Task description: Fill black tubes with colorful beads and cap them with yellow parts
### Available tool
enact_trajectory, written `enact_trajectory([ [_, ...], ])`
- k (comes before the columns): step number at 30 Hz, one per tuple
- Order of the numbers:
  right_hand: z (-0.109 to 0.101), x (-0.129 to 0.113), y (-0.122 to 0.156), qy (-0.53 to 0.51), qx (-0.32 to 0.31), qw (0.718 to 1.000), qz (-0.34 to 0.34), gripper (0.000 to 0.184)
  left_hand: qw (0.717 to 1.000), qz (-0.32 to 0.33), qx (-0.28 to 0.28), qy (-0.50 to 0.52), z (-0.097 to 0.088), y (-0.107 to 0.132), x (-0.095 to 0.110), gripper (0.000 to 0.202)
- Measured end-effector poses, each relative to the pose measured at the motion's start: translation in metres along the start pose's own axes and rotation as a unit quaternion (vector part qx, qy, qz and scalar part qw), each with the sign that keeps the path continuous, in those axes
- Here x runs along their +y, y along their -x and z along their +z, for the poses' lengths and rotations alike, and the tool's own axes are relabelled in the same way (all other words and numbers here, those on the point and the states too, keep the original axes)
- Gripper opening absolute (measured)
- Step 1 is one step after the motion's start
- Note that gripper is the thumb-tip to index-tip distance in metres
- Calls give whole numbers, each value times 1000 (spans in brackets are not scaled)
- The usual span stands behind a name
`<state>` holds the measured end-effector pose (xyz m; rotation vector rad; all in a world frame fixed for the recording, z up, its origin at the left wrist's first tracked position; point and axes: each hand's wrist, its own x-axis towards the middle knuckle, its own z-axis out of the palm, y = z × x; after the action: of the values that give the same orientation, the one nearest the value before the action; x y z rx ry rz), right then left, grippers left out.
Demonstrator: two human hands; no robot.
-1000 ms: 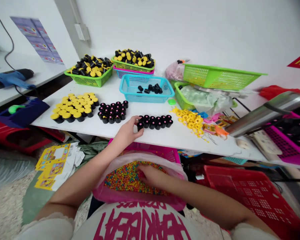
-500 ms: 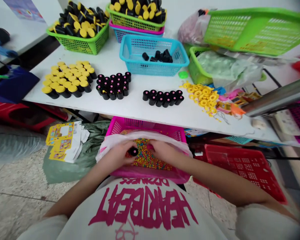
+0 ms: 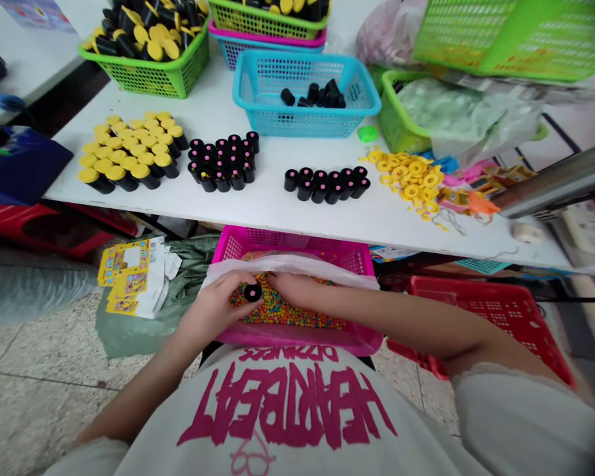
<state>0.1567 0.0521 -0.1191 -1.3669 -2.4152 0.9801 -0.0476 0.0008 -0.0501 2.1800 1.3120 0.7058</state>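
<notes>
My left hand (image 3: 221,303) curls around a small black cylindrical container (image 3: 252,293), its round end with a pink centre facing up. It is held over the left side of a pink basket (image 3: 295,235), lined with a white plastic bag and holding many tiny coloured balls (image 3: 297,316). Just right of the container, my right hand (image 3: 293,289) is low over the balls, palm down with its fingers bunched together. The fingertips are partly hidden, so what they pinch is not visible.
On the white table (image 3: 258,210) stand black containers with pink centres (image 3: 221,162), a second such group (image 3: 326,185) and yellow-capped ones (image 3: 131,152). Behind are a blue basket (image 3: 305,122) and a green basket (image 3: 151,76). Yellow rings (image 3: 416,182) lie right.
My right hand has moved left across the balls, close to the black container. My left hand has shifted slightly left and turned the container more upright. The view has tilted a little.
</notes>
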Motion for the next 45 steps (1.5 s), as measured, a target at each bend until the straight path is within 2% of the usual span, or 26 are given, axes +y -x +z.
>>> enact_trajectory([
  [3, -2, -3, -2, 2, -81, 996, -48, 32, 999, -13, -30, -2, 0, 2, -5, 20],
  [5, -4, -2, -1, -4, -100, 993, -58, 37, 999, -17, -44, -3, -1, 3, -8, 23],
  [9, -11, 2, 4, -46, -106, 993, -28, 41, 997, -34, -69, -11, 0, 3, -9, 23],
  [12, -20, 1, 13, -89, -119, 989, -13, 33, 995, -53, -81, -8, 4, -1, -6, 23],
  [16, -33, -6, 30, -117, -83, 988, -53, 27, 992, -91, -80, 14, 13, -6, 0, 21],
  [20, -40, -19, 45, -60, -25, 990, -128, 32, 988, -106, -108, 22, 19, -9, 3, 23],
  [25, -43, -34, 51, 75, -19, 981, -181, 31, 988, -86, -121, 33, 23, -13, 2, 25],
  [30, -52, -42, 52, 207, -20, 943, -260, 34, 990, -76, -113, 44, 22, -17, 4, 26],
  [33, -58, -45, 54, 237, -11, 926, -293, 34, 990, -75, -113, 44, 22, -17, 5, 24],
  [36, -60, -45, 56, 199, -26, 941, -273, 31, 991, -68, -109, 49, 23, -15, 3, 27],
  [40, -61, -44, 56, 90, -50, 971, -216, 25, 991, -63, -99, 56, 26, -13, 1, 33],
  [43, -75, -45, 58, 1, -54, 982, -181, 32, 989, -74, -103, 70, 21, -13, 6, 31],
  [45, -89, -44, 64, -26, -62, 985, -157, 38, 985, -79, -119, 95, 9, -12, 13, 29],
])
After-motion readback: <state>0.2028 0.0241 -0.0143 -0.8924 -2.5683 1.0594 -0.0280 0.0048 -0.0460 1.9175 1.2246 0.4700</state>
